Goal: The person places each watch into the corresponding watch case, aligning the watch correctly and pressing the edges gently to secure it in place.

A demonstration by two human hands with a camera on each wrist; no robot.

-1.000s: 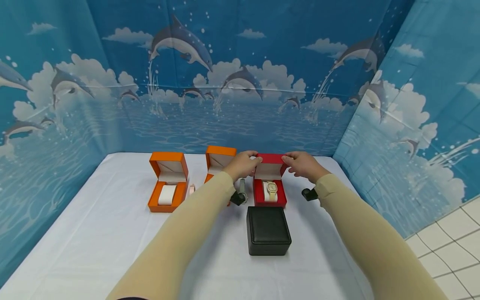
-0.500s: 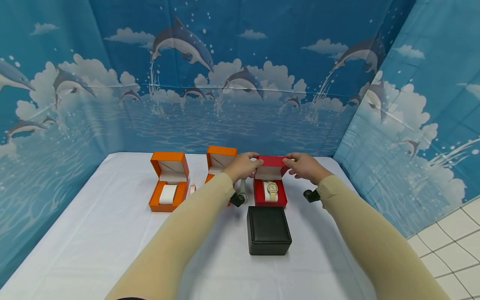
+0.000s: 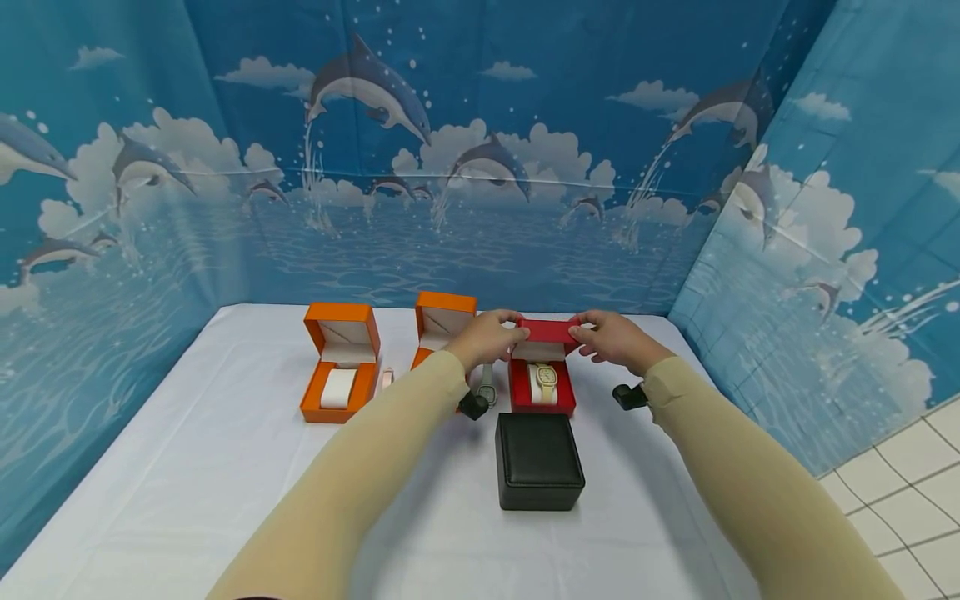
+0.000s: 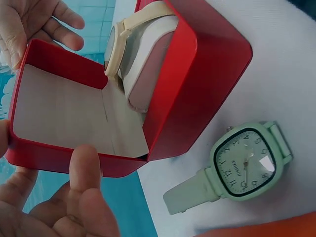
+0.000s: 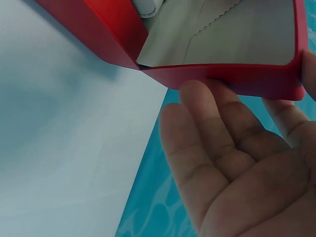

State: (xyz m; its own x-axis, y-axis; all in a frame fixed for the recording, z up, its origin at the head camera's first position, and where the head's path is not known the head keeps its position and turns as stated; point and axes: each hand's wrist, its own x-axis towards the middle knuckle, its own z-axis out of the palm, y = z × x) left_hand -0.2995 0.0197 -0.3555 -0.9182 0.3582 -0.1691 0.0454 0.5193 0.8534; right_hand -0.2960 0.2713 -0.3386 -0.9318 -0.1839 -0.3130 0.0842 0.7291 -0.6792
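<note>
A red watch box (image 3: 542, 409) stands at the back of the table, its lid (image 3: 548, 331) partly raised. My left hand (image 3: 483, 338) pinches the lid's left corner between thumb and fingers. At the lid's right corner, my right hand (image 3: 618, 340) grips with its thumb in front, and in the right wrist view its other fingers (image 5: 200, 106) lie along the lid's side. Inside the box a cream-strapped gold watch (image 3: 547, 379) wraps a white cushion. Beside the box lies a pale green watch (image 4: 245, 163), face up on the cloth.
A closed black box (image 3: 540, 458) stands in front of the red one. Two opened orange boxes (image 3: 307, 408) (image 3: 447, 301) stand to the left, one partly hidden by my left arm. Between them is a small pink item (image 3: 387, 378). A dolphin-print curtain (image 3: 480, 242) hangs behind.
The red lid has tipped forward and down toward the base, with both hands moving along with it. The watches and the other boxes have stayed in place.
</note>
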